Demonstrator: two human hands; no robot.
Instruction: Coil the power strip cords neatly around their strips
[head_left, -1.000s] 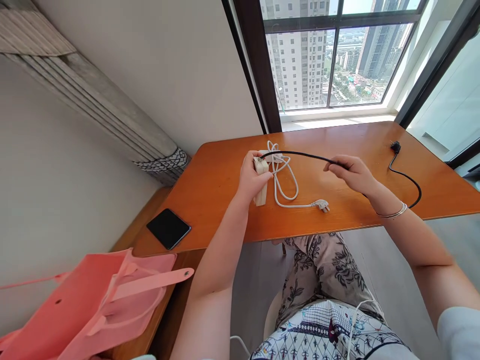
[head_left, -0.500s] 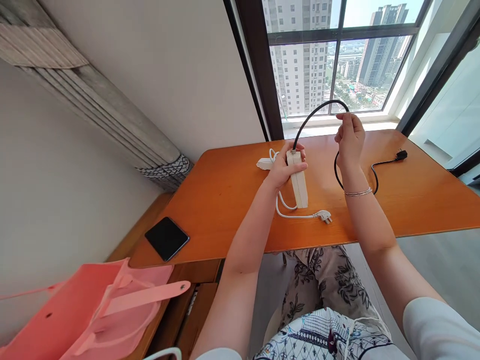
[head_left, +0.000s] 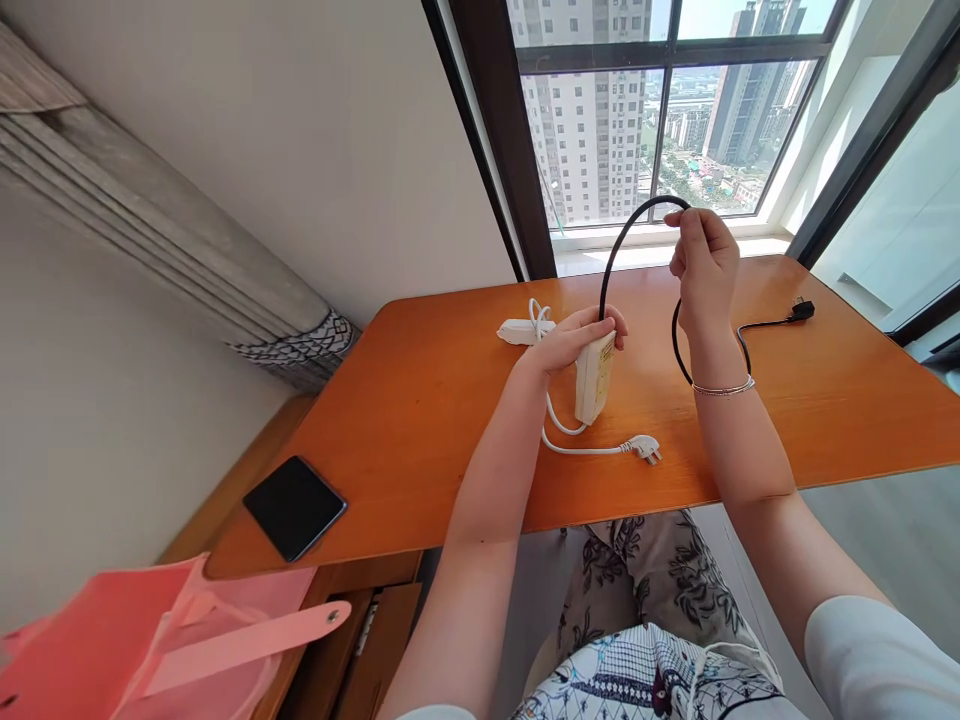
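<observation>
My left hand (head_left: 583, 335) is wrapped over the top end of a cream power strip (head_left: 594, 380), which stands tilted on the wooden table. A black cord (head_left: 628, 225) rises from the strip's upper end and arches over to my right hand (head_left: 705, 260), whose fingers pinch it. From there the cord hangs down behind my right wrist and runs to a black plug (head_left: 802, 310) lying at the right. Behind and left of my left hand lies a second, white strip-like piece (head_left: 516, 332) with a looped white cable. A white plug (head_left: 645, 449) lies near the front edge.
A dark tablet or phone (head_left: 295, 508) lies at the left end of the orange-brown table (head_left: 420, 420). Beside that corner hangs a pink bag (head_left: 135, 620) with a strap. A window (head_left: 667, 130) stands behind the table, and a gathered curtain (head_left: 187, 240) hangs left.
My left hand has turned over the strip's top, and the strip has rotated to show a different face. My right hand keeps its pinch on the cord. The view has shifted slightly.
</observation>
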